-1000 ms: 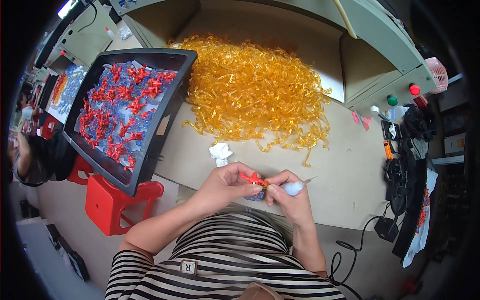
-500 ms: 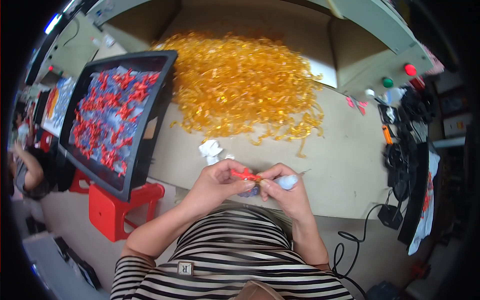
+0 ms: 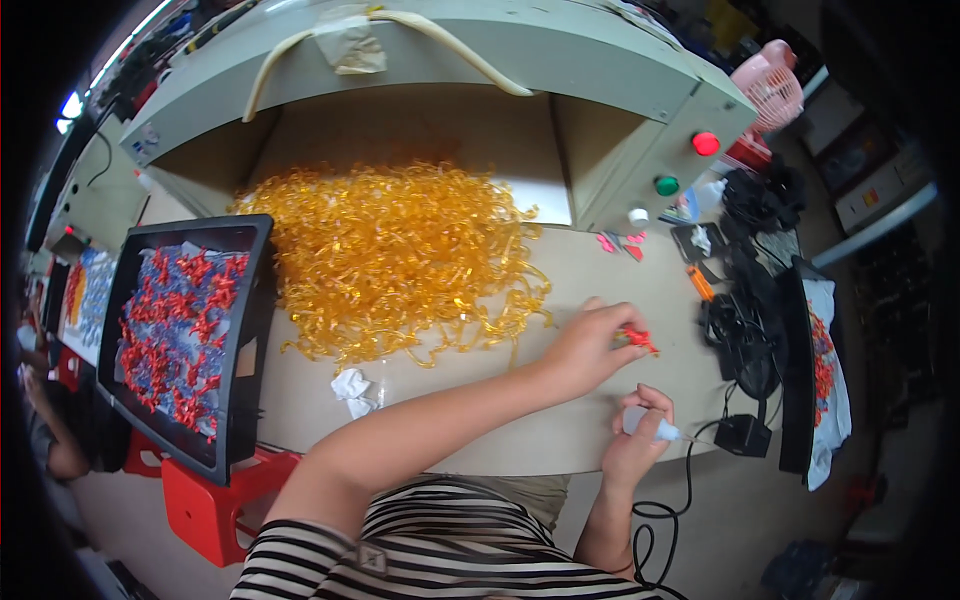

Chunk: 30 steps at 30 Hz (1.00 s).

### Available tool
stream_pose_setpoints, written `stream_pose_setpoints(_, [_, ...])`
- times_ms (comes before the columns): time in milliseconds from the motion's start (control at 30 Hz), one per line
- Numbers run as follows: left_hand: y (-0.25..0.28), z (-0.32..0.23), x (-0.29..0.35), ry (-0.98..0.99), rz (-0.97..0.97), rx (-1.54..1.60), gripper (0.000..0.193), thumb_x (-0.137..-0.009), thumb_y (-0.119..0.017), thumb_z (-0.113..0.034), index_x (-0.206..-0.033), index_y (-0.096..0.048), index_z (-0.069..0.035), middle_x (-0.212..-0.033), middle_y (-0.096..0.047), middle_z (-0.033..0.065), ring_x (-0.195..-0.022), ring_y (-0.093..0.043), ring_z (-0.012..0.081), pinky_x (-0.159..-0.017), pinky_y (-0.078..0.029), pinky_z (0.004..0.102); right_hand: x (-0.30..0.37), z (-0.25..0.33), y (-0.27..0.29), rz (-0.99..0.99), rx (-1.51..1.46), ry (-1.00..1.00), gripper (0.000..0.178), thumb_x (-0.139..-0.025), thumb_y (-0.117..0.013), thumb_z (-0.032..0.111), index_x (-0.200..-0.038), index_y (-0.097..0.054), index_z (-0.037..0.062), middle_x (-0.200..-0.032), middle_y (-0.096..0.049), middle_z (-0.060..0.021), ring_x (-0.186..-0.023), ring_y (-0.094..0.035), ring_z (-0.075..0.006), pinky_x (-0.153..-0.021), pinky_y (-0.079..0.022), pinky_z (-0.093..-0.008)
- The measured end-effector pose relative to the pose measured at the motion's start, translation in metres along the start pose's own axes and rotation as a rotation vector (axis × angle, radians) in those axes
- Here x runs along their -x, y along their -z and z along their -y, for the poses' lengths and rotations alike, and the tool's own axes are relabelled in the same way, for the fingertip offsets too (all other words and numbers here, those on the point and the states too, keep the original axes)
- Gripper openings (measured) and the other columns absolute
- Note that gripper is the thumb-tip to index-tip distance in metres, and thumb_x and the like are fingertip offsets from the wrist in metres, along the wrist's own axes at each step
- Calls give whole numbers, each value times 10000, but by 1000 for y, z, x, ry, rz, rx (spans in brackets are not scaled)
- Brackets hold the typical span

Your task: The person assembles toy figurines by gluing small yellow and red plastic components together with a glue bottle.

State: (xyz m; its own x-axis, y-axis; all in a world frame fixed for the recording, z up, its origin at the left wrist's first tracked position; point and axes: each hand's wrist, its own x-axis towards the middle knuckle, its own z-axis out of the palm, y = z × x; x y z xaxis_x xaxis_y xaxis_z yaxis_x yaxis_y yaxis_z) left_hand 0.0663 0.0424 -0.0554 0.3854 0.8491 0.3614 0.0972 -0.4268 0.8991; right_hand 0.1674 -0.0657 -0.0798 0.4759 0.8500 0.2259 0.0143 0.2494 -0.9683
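Observation:
My left hand (image 3: 590,345) stretches across the worktable to the right, its fingers pinched on a small red plastic figure (image 3: 638,340). Closer to me, my right hand (image 3: 635,450) is wrapped around a small pale squeeze bottle (image 3: 648,422) with a thin needle tip pointing right. A large heap of translucent amber-yellow curly plastic pieces (image 3: 390,265) lies beyond my left forearm. Crumpled white tissue (image 3: 352,388) rests on the table near that forearm. To the right, a black tray (image 3: 795,395) holds more red pieces on a pale sheet.
A black tray (image 3: 253,310) of red and bluish pieces stands at left, above a red stool (image 3: 198,505). A grey hood (image 3: 640,150) with red and green buttons arches over the heap. Pink scissors (image 3: 634,252), an orange cutter (image 3: 700,283) and black cables (image 3: 690,490) are at right.
My hands have parted. My left hand has carried the red figure to the right and farther out; my right hand has moved right with the bottle. The view has shifted right and up.

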Motion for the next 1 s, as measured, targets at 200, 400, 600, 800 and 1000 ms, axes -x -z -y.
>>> stream_pose_setpoints(200, [-33, 31, -33, 67, 113, -108, 258, -686, -656, -57, -918, -544, -46, -872, -586, 95, -900, -508, 277, -805, -427, 361, -4, 3, -6, 72, -2, -102, 314, -909, -459, 297, -981, -498, -6, -771, -534, -65, -553, -456, -82, -448, -339, -189])
stream_pose_setpoints(400, [68, -41, 4, -133, -88, -224, 325, -736, -647, -64, -1047, -555, -40, -976, -587, 126, -945, -556, 266, -844, -442, 340, -3, 10, -33, 113, 195, -67, 124, -835, -574, 85, -903, -570, -19, -785, -578, -73, -685, -558, -128, -620, -443, -232])
stream_pose_setpoints(600, [252, -104, 119, 283, -511, -529, 166, -796, -602, -40, -961, -605, -18, -839, -624, 56, -765, -584, 108, -712, -463, 219, -11, 10, -82, 488, 471, 159, 173, -743, -660, 72, -902, -604, 36, -815, -584, -124, -733, -577, -249, -664, -455, -304])
stream_pose_setpoints(800, [342, -135, 211, 616, -438, -959, 134, -803, -564, -27, -927, -584, 18, -815, -611, 108, -743, -581, 161, -686, -460, 265, -10, 28, -98, 449, 794, 106, 166, -741, -657, 103, -835, -590, -16, -815, -568, -130, -736, -556, -248, -685, -444, -332])
stream_pose_setpoints(1000, [352, -122, 235, 707, -133, -767, 199, -764, -619, -86, -939, -598, 7, -876, -625, 126, -816, -605, 230, -744, -470, 301, 0, 45, -89, 587, 947, 104, 125, -750, -611, 68, -843, -564, -1, -817, -570, -136, -733, -559, -255, -679, -444, -326])
